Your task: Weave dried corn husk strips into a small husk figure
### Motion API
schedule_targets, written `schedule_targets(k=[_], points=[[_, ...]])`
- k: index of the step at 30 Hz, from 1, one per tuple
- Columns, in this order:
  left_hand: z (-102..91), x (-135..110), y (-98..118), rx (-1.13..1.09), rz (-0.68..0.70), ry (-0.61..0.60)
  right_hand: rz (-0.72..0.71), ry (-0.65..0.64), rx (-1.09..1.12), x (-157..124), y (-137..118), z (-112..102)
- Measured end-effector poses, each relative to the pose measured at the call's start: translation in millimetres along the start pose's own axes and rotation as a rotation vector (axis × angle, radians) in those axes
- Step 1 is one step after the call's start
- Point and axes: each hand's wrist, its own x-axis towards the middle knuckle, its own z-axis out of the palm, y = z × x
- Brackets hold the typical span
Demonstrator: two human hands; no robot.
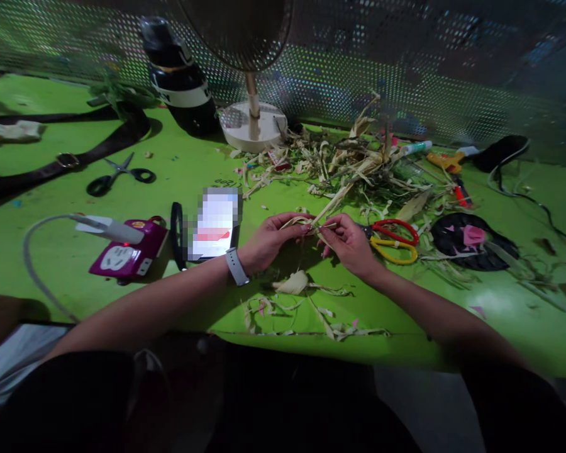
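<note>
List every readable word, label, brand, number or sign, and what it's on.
"1200", as best I can read it: handwritten on the green table, just beyond the phone.
"Y", apparently: white band of the black bottle; the rest is unclear.
Phone screen: pixelated, unreadable.
Purple power strip: pale label too blurred to read.
No full brand name legible.

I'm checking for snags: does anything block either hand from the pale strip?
Nothing visible does: the left hand and right hand both pinch the pale strip. The red-and-yellow scissors lie beside the right hand, not between it and the strip.
</note>
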Motion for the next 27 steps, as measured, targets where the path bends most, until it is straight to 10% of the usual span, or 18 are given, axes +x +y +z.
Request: schedule_targets(k=[8,17,21,27], points=[[2.0,0.0,-0.7,0.034,0.066,0.095,-0.05,-0.03,-0.077,-3.7,-0.3,2.4],[0.5,1.6,6.8,0.119,0.111,0.188,-0.788,-0.027,-0.938,-6.5,-1.2,-6.3],[-0.8,0.7,4.2,0.406,0.178,0.036,-0.98,-0.01,-1.064,-4.8,-5.1,-14.7],[-1.9,-2.8,9.2,0.67,0.32,-0.188,-0.673,0.082,-0.916,-2.4,-8.8,-11.6]])
